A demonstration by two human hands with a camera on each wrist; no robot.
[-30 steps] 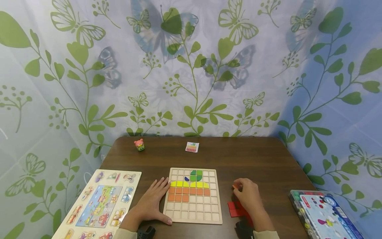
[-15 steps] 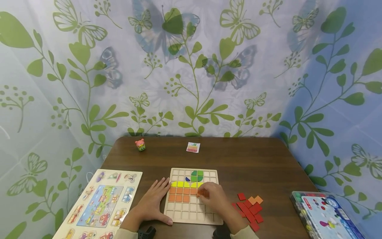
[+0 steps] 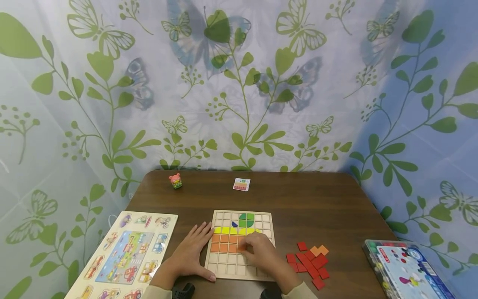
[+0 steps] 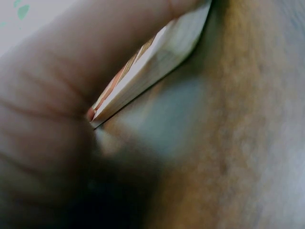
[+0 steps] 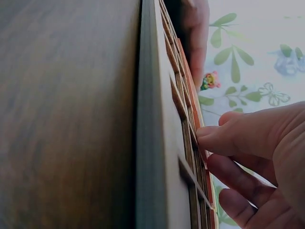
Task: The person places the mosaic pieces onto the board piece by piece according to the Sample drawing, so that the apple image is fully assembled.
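A wooden grid board lies on the table. Green pieces, a small blue piece, a yellow row and orange square tiles sit in its cells. My left hand rests along the board's left side, fingers straight, thumb by the lower left corner. Over the board's middle, my right hand pinches an orange tile at the lower orange row; fingers hide much of it. The right wrist view shows the thumb and fingertips of the right hand close against the board's face.
Loose red tiles and a few orange tiles lie right of the board. A picture puzzle is at left, a clear plastic box at right. Behind stand a small pink figure and a pattern card.
My right hand has come from the loose tiles at the right onto the board with an orange tile, then slid slightly left and down. The left hand has stayed put.
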